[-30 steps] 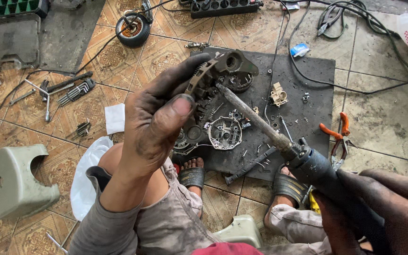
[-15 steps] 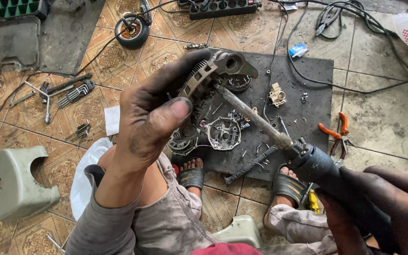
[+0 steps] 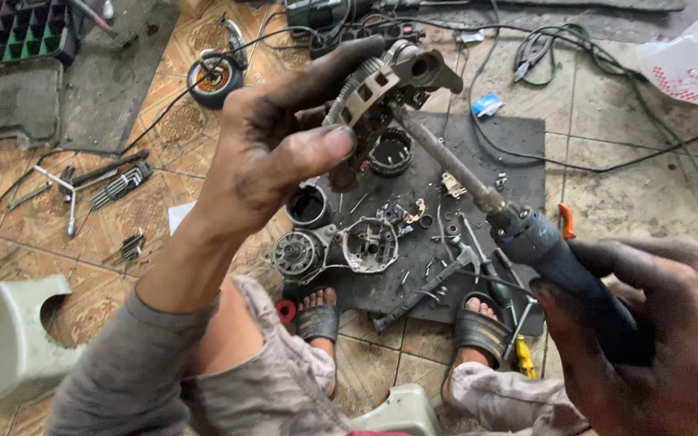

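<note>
an informal repair workshop set up on a tiled floor (image 3: 624,202): a dark work mat (image 3: 478,145) strewn with dismantled motor parts (image 3: 341,246), hex keys (image 3: 123,184), a socket case (image 3: 18,32), cables (image 3: 607,89) and a plastic stool (image 3: 10,339).

packages and labels on the workshop floor

a white plastic bag with a red dotted pattern (image 3: 692,60) bulges at the top right corner, partly cut off by the frame. a small blue-and-white packet (image 3: 487,105) lies flat on the tiles just above the dark rubber mat (image 3: 519,145), among black cables. a dark tray with green compartments (image 3: 22,32) sits at the top left, beside a flat grey case lid (image 3: 10,101). a white scrap of paper (image 3: 178,216) lies on the patterned tiles, partly hidden by the raised forearm. no screens or signs show.
</note>
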